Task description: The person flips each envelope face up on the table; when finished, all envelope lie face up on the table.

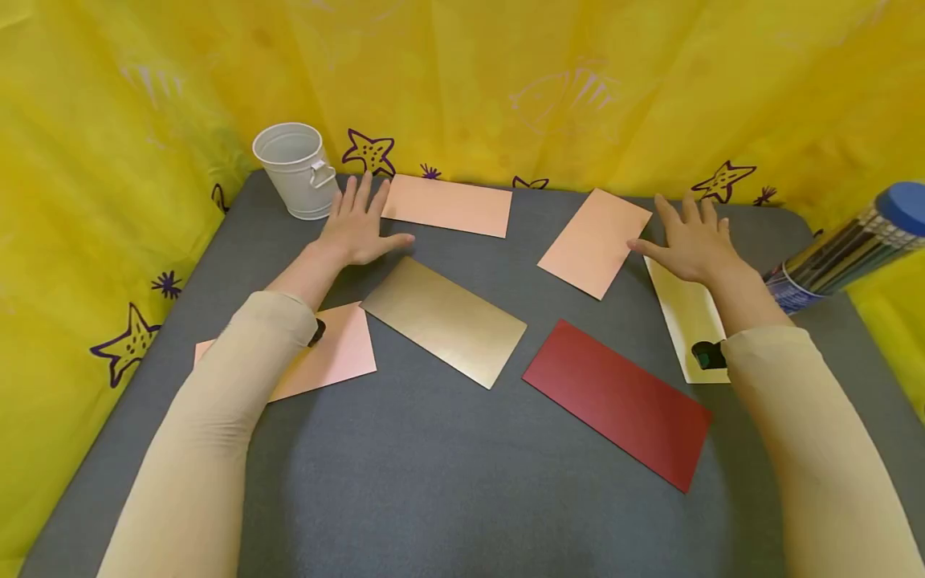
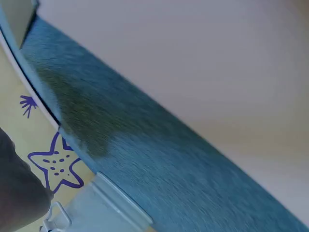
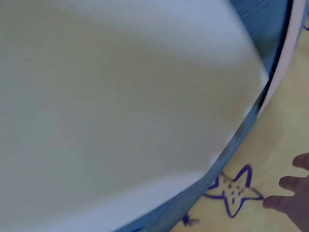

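Head view first, and I've got both hands up and wide: the left hand (image 1: 356, 229) spread, holding nothing, between a ribbed white metal bucket (image 1: 295, 183) and a long peach rectangular card (image 1: 450, 206). The right hand (image 1: 690, 241) is splayed too, pinching nothing, over the far end of a pale yellow rectangular card (image 1: 682, 317), its thumb by a second peach card (image 1: 594, 245). Whether either palm is touching down, I can't tell. Closer in, a satin gold card (image 1: 444, 321) and a matte dark red card (image 1: 617, 401) lie flat on the grey table (image 1: 433, 482); a pink card (image 1: 341, 353) pokes out beneath the left cream sleeve (image 1: 209, 433).

My worry? A sideways sweep of those left fingers could tip the bucket, and a low sleeve might drag the pink card. On the right, an outward swing could topple the pencil-filled cylindrical tub (image 1: 849, 249) beside the forearm.

Left wrist now: a pale smooth sheet (image 2: 203, 63), straight-edged, against the table's brushed-looking grain. The hand's just a dark shape here; no reading its fingers.

Right wrist: another pale sheet (image 3: 120, 106), softly shaded, fills most of my picture; fingertips stand apart before yellow starfish-printed cloth (image 3: 273, 145).
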